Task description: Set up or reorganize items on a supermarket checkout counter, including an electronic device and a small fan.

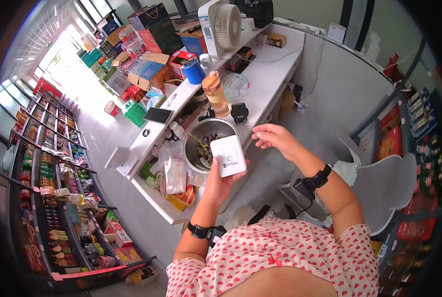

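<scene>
My left hand [220, 182] grips a white rounded-corner device [228, 154] from below, holding it upright in front of me. A small round mark and dark print show on its face. To the right, my right hand [275, 138] hovers in the air, fingers loosely stretched toward the device with nothing in them. Behind the device sits a steel bowl [187, 148] containing dark grapes [204, 147] on stems, partly hidden by the device. Just beyond the bowl stand an orange-lidded bottle [216, 94] and a small black object [239, 113].
The white counter [275, 67] carries a fan [226, 27], a blue cup [194, 72] and a phone [158, 115]. Plastic bags [174, 173] fill the counter's near end. Stocked shelves [47, 183] stand left; a grey chair [379, 188] is at right.
</scene>
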A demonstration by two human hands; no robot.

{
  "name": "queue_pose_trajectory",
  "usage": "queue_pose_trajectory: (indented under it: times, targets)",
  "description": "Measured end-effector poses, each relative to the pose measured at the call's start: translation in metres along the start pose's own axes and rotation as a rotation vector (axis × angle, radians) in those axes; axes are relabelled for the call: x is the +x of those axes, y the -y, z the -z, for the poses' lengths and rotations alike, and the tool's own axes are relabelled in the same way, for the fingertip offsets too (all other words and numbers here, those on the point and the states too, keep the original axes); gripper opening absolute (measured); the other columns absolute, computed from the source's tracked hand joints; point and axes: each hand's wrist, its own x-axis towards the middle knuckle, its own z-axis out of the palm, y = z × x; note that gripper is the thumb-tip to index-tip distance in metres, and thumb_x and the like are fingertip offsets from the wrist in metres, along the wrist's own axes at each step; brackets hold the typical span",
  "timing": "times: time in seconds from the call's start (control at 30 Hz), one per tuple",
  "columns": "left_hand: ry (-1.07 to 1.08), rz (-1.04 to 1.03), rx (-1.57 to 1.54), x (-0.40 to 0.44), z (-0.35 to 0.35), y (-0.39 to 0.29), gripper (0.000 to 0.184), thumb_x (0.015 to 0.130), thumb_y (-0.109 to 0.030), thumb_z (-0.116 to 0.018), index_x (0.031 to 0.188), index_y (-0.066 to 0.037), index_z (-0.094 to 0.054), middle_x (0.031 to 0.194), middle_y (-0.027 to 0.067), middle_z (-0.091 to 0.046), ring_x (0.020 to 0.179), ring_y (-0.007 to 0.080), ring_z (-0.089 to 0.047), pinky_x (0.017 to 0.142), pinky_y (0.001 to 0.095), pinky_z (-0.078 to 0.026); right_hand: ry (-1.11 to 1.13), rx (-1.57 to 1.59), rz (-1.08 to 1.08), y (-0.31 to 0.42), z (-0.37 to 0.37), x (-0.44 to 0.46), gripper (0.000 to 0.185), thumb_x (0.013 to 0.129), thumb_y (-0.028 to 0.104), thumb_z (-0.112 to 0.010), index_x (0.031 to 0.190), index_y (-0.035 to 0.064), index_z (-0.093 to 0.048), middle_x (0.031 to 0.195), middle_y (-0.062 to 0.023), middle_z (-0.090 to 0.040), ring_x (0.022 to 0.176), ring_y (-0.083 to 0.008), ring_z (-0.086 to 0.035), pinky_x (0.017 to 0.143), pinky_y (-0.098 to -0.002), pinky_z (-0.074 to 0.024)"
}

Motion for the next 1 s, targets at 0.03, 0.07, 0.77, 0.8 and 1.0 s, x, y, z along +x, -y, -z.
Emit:
queue_pose_trajectory:
  times: [0.03, 0.07, 0.77, 0.8, 1.0]
  targets:
    - [-0.006, -0.025, 0.000, 0.004, 0.002, -0.006, 0.059, 0.101, -0.046, -0.028, 0.142, -0.004, -0.031, 0.132, 0.0195, -0.050, 0.117, 0.0361, -0.055, 0.092, 0.0403, -0.053, 0.019, -0.005, 0.017, 0.010, 0.004, 0.014, 0.036, 0.093, 0.024, -0.058, 0.121, 0.0009, -0.055, 0.110, -0.0072, -0.062, 0.090, -0.0130, -0.060, 0.079, -0.0268, -0.0484]
    - [-0.010, -0.049, 0.001, 0.007, 0.006, -0.011, 0.059, 0.101, -0.046, -0.028, 0.142, -0.004, -0.031, 0.132, 0.0195, -0.050, 0.117, 0.0362, -0.055, 0.092, 0.0405, -0.053, 0.043, -0.016, 0.038, 0.020, 0.008, 0.029, 0.035, 0.093, 0.023, -0.058, 0.120, 0.0004, -0.056, 0.108, -0.0068, -0.062, 0.088, -0.0126, -0.061, 0.078, -0.0257, -0.0484]
    - [-0.358, -0.320, 0.137, 0.079, 0.058, -0.063, 0.059, 0.100, -0.049, -0.026, 0.140, -0.006, -0.035, 0.128, 0.0201, -0.053, 0.110, 0.0351, -0.058, 0.084, 0.0405, -0.054, -0.015, -0.115, 0.260, 0.240, 0.140, 0.335, 0.028, 0.087, 0.016, -0.063, 0.109, -0.0003, -0.059, 0.095, -0.0089, -0.064, 0.084, -0.0175, -0.063, 0.075, -0.0328, -0.0550]
    - [-0.382, -0.340, 0.130, 0.083, 0.055, -0.062, 0.060, 0.100, -0.050, -0.026, 0.140, -0.006, -0.035, 0.128, 0.0200, -0.053, 0.111, 0.0355, -0.058, 0.085, 0.0411, -0.054, -0.027, -0.028, 0.260, 0.255, 0.145, 0.356, 0.028, 0.087, 0.015, -0.063, 0.108, -0.0015, -0.058, 0.094, -0.0102, -0.064, 0.084, -0.0190, -0.064, 0.076, -0.0336, -0.0554]
    - [-0.543, -0.471, 0.103, 0.131, 0.029, -0.051, 0.059, 0.100, -0.050, -0.026, 0.140, -0.007, -0.034, 0.128, 0.0207, -0.053, 0.112, 0.0365, -0.057, 0.086, 0.0418, -0.054, -0.064, 0.251, 0.248, 0.334, 0.166, 0.485, 0.048, 0.088, 0.014, -0.061, 0.125, -0.0078, -0.039, 0.128, -0.0275, -0.043, 0.115, -0.0368, -0.050, 0.096, -0.0446, -0.0467]
